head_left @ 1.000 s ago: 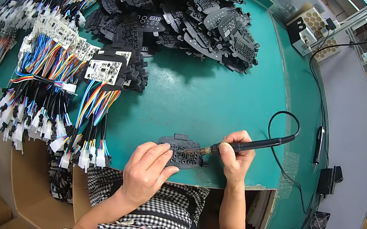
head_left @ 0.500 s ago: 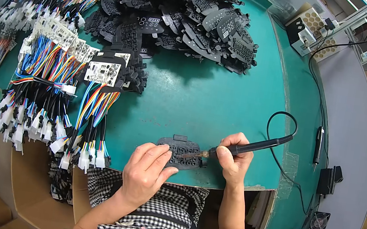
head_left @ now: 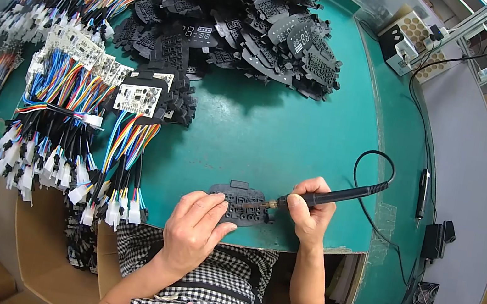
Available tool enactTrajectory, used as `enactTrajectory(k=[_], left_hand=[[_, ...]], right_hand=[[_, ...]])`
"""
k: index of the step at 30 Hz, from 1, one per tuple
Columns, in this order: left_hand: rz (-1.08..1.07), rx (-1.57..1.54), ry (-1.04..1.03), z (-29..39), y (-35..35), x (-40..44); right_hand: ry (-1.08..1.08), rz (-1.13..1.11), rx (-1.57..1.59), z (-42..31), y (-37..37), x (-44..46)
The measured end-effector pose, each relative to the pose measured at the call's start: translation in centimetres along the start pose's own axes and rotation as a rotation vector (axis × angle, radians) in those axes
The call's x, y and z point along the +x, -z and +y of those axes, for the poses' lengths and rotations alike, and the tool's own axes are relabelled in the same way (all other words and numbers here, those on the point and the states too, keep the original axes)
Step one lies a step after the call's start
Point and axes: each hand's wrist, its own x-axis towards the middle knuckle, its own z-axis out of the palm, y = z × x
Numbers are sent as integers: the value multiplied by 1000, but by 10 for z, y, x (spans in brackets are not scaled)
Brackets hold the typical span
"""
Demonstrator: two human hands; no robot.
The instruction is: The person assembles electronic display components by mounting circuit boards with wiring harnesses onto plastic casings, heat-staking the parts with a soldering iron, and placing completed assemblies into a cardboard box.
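A black plastic panel [head_left: 241, 215] with raised frames and slots lies at the table's front edge. Its left end is under the fingers of my left hand [head_left: 193, 227], which are pressed together and hold it against the table. My right hand [head_left: 311, 214] grips a soldering iron [head_left: 338, 196] like a pen. The iron's thin tip points left and reaches the middle of the panel; whether it touches cannot be made out. From the iron's rear end a black cable loops away to the right.
A large heap of black panels [head_left: 258, 20] covers the back of the green table [head_left: 271, 137]. Bundles of coloured wires [head_left: 69, 86] with circuit boards and white connectors lie at left, beside panels fitted with a circuit board [head_left: 137, 99]. A black pen-shaped tool [head_left: 422, 193] and a small fan [head_left: 424, 295] are at right.
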Motion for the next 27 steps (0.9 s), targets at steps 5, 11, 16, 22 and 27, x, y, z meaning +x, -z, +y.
enactTrajectory(k=[5,11,16,22,27], left_hand=[[-3,-8,-2,0,2,0],[-15,28,-49,-2,3,-5],[7,14,-74,8,30,0],[323,712,-153,-20,193,53],[126,531,468,-125,307,86]], right_hand=[[-13,-2,-66,-3,4,-3],[69,193,29,16,15,0],[43,279,236,1,3,4],[-26,354,219,2,7,3],[-7,329,247,5,8,4]])
